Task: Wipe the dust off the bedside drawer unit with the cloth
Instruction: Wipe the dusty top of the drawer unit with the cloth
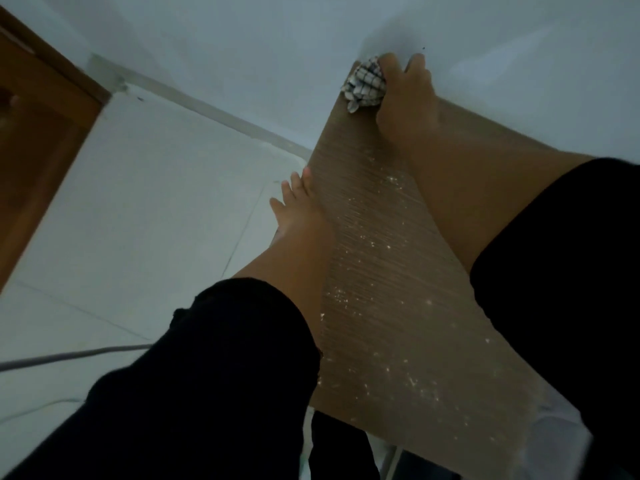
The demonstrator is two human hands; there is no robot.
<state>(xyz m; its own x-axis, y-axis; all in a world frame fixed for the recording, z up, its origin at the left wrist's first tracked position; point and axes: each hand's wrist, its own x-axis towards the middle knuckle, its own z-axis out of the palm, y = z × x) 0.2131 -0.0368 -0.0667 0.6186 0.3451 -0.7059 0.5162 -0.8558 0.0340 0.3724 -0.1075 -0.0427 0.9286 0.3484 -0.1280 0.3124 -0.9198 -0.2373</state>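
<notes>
Your bedside drawer unit (pixel 388 271) shows only its top from here: a brown wood-grain panel with fine lines running its length, narrowing toward the white wall (pixel 277 46) at the far end. White dust specks (pixel 377 244) lie scattered down the middle of the panel and thicken toward the near end; the strip around your right hand looks cleaner.

The cloth (pixel 365 85) is a bunched checked rag, white with dark lines, sitting at the far left corner of the top, right against the wall. Your right hand (pixel 405 98) rests on it from the right side, with the fingers laid over the bundle and reaching the wall; you cannot tell from this angle how tightly they close on it. Your left hand (pixel 299 209) lies along the left edge of the top, fingers straight and spread, some hanging past the edge over the floor.

The far edge meets the wall, so there is no room beyond the cloth. The left edge drops to pale floor tiles (pixel 156 202), with open floor between it and a brown wooden door (pixel 38 133) well apart on the left. A grey cable (pixel 69 356) crosses the floor near your left sleeve (pixel 207 375). The near edge ends just in front of you, and the right side is hidden under your right sleeve (pixel 561 271).
</notes>
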